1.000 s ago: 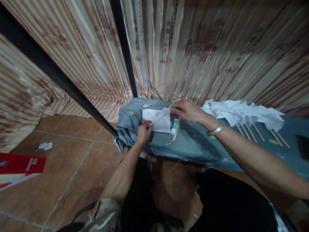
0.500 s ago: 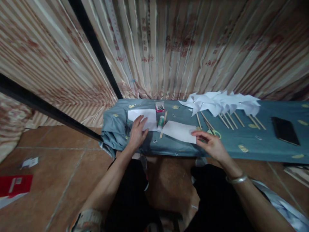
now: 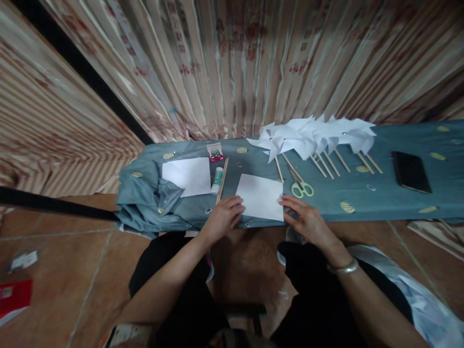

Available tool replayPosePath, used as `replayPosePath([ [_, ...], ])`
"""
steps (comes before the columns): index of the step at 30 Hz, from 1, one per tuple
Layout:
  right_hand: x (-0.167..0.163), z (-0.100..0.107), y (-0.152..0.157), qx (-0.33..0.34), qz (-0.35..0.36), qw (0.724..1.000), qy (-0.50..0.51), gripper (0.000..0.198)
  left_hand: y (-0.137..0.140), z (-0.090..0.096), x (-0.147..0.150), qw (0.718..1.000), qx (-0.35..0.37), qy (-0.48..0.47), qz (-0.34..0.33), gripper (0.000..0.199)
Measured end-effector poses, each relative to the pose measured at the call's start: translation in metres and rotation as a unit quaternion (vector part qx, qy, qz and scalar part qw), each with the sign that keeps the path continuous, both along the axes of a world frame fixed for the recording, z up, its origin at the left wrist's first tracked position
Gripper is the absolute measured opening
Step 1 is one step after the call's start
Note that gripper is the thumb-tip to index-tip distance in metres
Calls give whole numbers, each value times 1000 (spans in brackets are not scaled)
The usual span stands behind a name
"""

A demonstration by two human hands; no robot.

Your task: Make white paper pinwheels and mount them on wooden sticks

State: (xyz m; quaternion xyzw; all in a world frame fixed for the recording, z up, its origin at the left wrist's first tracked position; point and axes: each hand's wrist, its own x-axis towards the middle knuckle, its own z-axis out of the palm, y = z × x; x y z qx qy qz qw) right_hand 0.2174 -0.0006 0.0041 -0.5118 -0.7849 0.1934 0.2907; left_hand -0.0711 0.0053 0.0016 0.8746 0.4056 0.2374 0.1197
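A white square sheet of paper (image 3: 260, 197) lies almost flat near the front edge of the cloth-covered bench. Its left edge is in the closed fingers of my left hand (image 3: 225, 216). My right hand (image 3: 306, 220) pinches the right edge between thumb and fingers. To the left are thin wooden sticks (image 3: 222, 180), a glue stick (image 3: 217, 181) and a stack of white paper (image 3: 188, 176). Behind the stack's right corner stands a small open box of pins (image 3: 216, 153). Scissors with light green handles (image 3: 302, 188) rest just beyond my right hand.
White paper pinwheels (image 3: 311, 137) on wooden sticks lie in a row along the back of the bench (image 3: 322, 205). A black phone (image 3: 411, 171) is at the right. A striped curtain (image 3: 235, 63) hangs behind, with a dark pole (image 3: 87, 72) at left.
My left hand has left the paper stack and moved right to the sheet's left edge. The sheet, lifted and tilted before, now lies nearly flat. The view has shifted right.
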Motion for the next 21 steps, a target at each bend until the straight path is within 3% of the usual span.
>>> replayPosePath([
  [5,-16,18,-9,104,22,984,-140,41,3,9,6,999,45,19,14,19],
  [10,-49,23,-22,135,43,978,-153,33,-8,25,20,996,58,68,1,20],
  [14,-59,23,-21,88,22,995,-38,27,-17,31,27,999,5,-52,-12,26],
  [17,-54,22,-11,24,-34,996,81,21,-12,29,22,990,-47,-128,18,46],
  [21,-47,15,10,-64,-112,976,175,22,2,19,9,991,-57,-95,75,56],
])
